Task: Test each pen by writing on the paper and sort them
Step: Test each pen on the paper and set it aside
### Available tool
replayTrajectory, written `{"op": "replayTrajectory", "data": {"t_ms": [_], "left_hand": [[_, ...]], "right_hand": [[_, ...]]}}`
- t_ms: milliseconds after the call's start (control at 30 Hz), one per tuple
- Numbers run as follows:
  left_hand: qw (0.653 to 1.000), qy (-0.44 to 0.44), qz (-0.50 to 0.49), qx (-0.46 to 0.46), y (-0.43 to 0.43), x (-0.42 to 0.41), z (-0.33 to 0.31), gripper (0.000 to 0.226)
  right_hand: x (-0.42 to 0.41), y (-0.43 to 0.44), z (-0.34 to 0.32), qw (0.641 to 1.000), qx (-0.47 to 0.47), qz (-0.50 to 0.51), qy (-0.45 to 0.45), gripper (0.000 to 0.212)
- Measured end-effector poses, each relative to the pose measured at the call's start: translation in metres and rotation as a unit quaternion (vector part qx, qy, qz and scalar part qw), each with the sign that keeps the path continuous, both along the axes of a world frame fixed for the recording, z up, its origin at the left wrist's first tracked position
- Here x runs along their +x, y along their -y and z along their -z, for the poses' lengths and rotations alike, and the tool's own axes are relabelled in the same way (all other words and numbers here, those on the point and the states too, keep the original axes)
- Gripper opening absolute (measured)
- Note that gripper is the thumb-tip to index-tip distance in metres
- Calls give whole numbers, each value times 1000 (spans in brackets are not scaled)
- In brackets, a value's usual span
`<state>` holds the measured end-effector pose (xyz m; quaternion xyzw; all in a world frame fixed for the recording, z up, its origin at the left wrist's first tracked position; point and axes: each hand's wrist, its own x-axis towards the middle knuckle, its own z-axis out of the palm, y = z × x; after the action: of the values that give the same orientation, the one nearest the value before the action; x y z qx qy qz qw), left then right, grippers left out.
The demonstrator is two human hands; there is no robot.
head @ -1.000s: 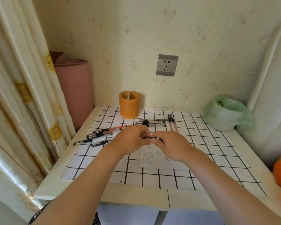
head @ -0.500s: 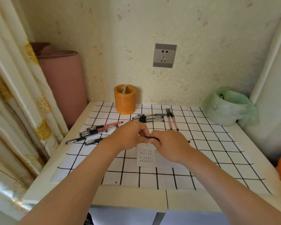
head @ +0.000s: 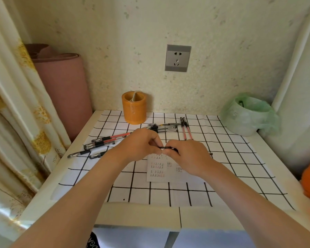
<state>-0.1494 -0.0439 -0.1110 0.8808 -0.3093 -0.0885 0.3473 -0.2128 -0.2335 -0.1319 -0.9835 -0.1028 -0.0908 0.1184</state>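
My left hand [head: 140, 145] and my right hand [head: 188, 156] meet over the middle of the table, both pinching one black pen [head: 166, 148] held level between them. Its far end sticks out past my right hand. Under the hands lies a white paper [head: 161, 170] with rows of small written marks. A group of pens [head: 104, 142] lies to the left, some red, some black. More black pens [head: 166, 127] lie behind the hands, and two red pens [head: 186, 130] lie side by side to their right.
An orange pen holder [head: 133, 108] stands at the back by the wall. A bin lined with a green bag [head: 247, 114] sits at the back right. The table carries a white cloth with a black grid [head: 231, 158]. A curtain and a pink roll [head: 61, 90] stand on the left.
Both hands stay together on the black pen over the paper. The camera has tilted slightly, so the table sits a little lower in view.
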Motion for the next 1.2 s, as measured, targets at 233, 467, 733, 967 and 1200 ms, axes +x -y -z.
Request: {"op": "replayTrajectory", "data": {"t_ms": [233, 467, 733, 967, 1200], "left_hand": [[992, 55, -43, 108, -9, -1, 9, 21], [983, 47, -28, 175, -4, -2, 13, 19], [967, 45, -16, 249, 1, -1, 26, 25], [980, 10, 10, 200, 10, 1, 32, 39], [982, -10, 13, 186, 13, 5, 37, 39]], "right_hand": [[-6, 19, 2, 952, 292, 29, -91, 33], [-11, 17, 6, 807, 557, 60, -188, 53], [-15, 8, 22, 805, 566, 85, -159, 27], [-9, 8, 27, 851, 490, 95, -163, 10], [-6, 6, 34, 890, 427, 27, -156, 16]]}}
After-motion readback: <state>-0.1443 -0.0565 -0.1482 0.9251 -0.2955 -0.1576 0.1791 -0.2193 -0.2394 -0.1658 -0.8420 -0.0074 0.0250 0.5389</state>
